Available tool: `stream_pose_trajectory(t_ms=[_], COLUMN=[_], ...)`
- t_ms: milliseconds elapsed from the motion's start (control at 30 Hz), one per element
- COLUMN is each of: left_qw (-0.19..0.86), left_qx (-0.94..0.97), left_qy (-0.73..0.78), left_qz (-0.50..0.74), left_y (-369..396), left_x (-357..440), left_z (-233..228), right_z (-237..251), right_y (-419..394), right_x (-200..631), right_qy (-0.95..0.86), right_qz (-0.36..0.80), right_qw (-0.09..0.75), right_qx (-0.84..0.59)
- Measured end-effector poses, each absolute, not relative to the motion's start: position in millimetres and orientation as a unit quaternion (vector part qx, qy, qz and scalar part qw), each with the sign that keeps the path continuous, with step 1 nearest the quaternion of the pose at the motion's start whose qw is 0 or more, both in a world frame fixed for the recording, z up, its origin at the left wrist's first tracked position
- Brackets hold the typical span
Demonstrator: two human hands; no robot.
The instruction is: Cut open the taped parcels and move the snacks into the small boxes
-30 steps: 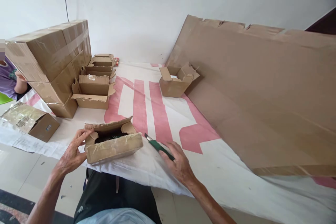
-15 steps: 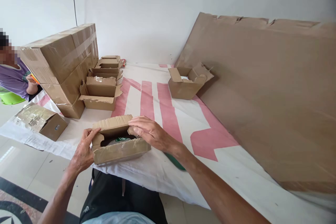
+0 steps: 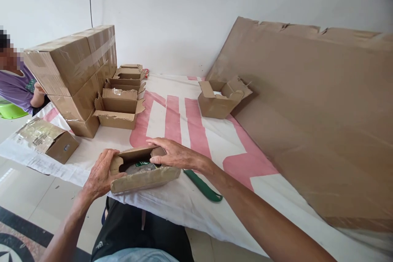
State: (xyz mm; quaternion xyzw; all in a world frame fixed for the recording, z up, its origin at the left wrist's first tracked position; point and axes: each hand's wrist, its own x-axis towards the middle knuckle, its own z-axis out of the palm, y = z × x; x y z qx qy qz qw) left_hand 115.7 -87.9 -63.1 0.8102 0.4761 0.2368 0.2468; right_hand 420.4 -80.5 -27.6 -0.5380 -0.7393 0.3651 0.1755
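Note:
An open cardboard box [image 3: 145,181] lies at the near edge of the cloth-covered table, between my hands. Inside it is a greyish thing with a green label [image 3: 141,164], seemingly in clear plastic; its kind is unclear. My left hand [image 3: 102,174] grips the box's left end, thumb over the near rim. At the far right corner my right hand [image 3: 175,156] holds the wall and end flap, fingers over the back. Just right of the box, partly under my right forearm, is a long dark green curved tool or handle [image 3: 204,188].
Open boxes [image 3: 118,120] stand in a row at the left, beside a stack of taped cartons [image 3: 73,65]. A closed box [image 3: 49,139] sits at the left edge. Another open box [image 3: 216,104] is near a large leaning cardboard sheet [image 3: 307,110]. A person [image 3: 18,86] sits beyond the stack.
The box's far flap, upright before, is now mostly out of sight behind the rim. My left hand has come further over the left end. More of the green tool shows.

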Motion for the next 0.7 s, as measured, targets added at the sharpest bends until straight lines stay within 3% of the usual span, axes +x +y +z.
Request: stream_pose_trajectory(t_ms=[100, 200, 333, 500, 700], left_qw=[0.174, 0.116, 0.112, 0.039, -0.027], left_qx=[0.840, 0.883, 0.944, 0.964, 0.958], left_qy=[0.432, 0.351, 0.254, 0.263, 0.285], left_qz=[0.279, 0.291, 0.179, 0.024, 0.039], left_y=[-85, -87, -98, -109, -112], left_x=[117, 123, 136, 152, 151], left_z=[-56, -39, -18, -18, -2], right_z=[-7, 8, -2, -41, -43], right_y=[-101, -131, -167, -180, -160], right_x=[414, 409, 407, 397, 375], right_qy=[-0.792, -0.832, -0.852, -0.864, -0.852], right_qz=[0.278, 0.270, 0.262, 0.168, 0.123], right_qw=[0.197, 0.152, 0.112, 0.100, 0.133], right_qx=[-0.506, -0.459, -0.438, -0.465, -0.492])
